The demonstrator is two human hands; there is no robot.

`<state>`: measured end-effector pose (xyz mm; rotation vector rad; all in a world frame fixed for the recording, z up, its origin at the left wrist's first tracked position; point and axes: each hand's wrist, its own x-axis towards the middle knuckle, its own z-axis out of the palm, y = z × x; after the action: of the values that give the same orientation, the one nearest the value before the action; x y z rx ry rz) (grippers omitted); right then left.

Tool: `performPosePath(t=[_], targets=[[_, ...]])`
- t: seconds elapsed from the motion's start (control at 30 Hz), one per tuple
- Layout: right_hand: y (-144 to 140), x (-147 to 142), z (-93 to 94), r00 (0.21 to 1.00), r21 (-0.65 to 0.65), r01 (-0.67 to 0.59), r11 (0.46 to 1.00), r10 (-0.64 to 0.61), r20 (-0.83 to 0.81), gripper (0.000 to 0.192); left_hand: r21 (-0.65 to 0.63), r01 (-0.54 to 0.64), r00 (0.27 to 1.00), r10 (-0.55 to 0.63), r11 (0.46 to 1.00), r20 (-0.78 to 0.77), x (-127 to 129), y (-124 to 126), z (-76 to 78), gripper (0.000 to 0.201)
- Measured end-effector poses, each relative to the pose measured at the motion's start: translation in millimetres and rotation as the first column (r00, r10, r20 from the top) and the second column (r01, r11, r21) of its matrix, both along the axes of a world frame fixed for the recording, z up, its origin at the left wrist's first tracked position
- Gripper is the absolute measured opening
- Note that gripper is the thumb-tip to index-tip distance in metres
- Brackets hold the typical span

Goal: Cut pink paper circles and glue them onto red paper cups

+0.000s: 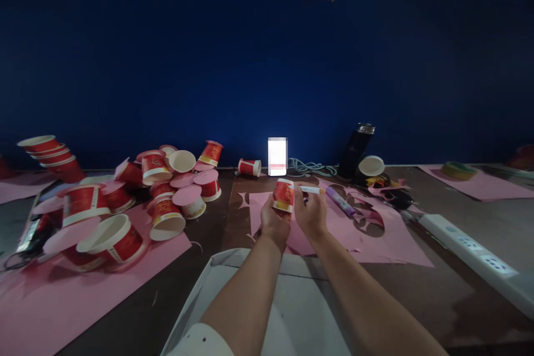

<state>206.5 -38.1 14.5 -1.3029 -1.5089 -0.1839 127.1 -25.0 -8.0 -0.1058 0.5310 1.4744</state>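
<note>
My left hand (275,225) is wrapped round a red paper cup (283,196) with gold print, held over the table in front of me. Close to the cup's right side, my right hand (312,214) grips a slim white marker (312,190) with an orange end, lying nearly level. Where its tip is cannot be made out. Beneath both hands is a cut-up sheet of pink paper (400,245) with round holes. On that sheet rests a purple tube (340,201), just right of my right hand.
Many red paper cups (167,212) with pink discs are heaped at left, near a stack of cups (58,156). A lit phone (277,157) stands at the back, beside a cable (312,167). A dark bottle (356,147), a power strip (471,250) and tape (459,171) are at right.
</note>
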Motion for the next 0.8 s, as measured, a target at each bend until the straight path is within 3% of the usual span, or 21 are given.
performPosePath(t=[0.63,0.8], targets=[[0.5,-3.0,-5.7,0.998,-0.007,0.054,0.999,-0.053,0.032,0.037,0.068,0.042,0.998,-0.038,0.997,-0.052,-0.7,2.0,-4.7,0.027],[-1.5,-1.3,-3.2,0.999,0.048,-0.026,0.998,0.028,-0.032,0.032,0.063,0.0,0.999,0.002,0.998,-0.032,0.0,2.3,-2.2,0.021]])
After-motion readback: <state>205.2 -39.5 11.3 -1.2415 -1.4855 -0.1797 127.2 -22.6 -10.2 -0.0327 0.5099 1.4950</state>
